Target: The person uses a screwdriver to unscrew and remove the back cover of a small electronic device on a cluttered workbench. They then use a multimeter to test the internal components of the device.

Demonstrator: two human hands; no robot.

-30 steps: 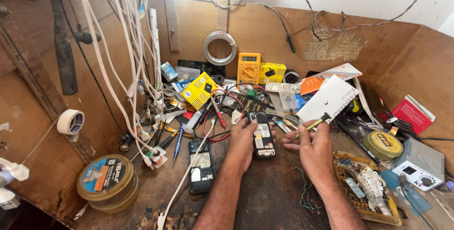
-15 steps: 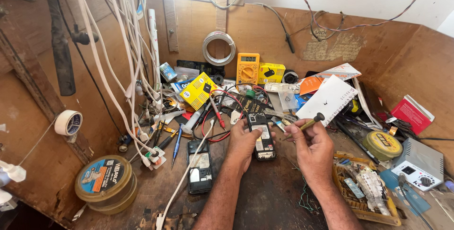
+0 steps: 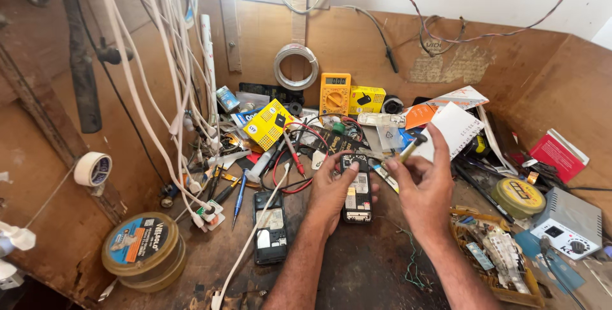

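My left hand [image 3: 329, 190] holds a small black mobile phone [image 3: 357, 189] with its back cover off, pressing it flat on the brown wooden bench [image 3: 357, 265]. My right hand [image 3: 424, 185] is raised just right of the phone and pinches a small screwdriver [image 3: 408, 147] with a yellow shaft and dark cap between thumb and fingers. The tool tilts up to the right, above the phone. A second opened black phone [image 3: 271, 227] lies to the left of my left forearm.
Clutter fills the back of the bench: a yellow multimeter [image 3: 335, 93], yellow boxes [image 3: 266, 123], red and black probe leads [image 3: 294, 154], white cables [image 3: 185, 118], tape rolls [image 3: 93, 168], round tins [image 3: 143, 249], a grey power supply [image 3: 567, 224], a red box [image 3: 558, 154].
My right hand has lifted off the bench and turned the screwdriver upward. My left hand stays on the phone.
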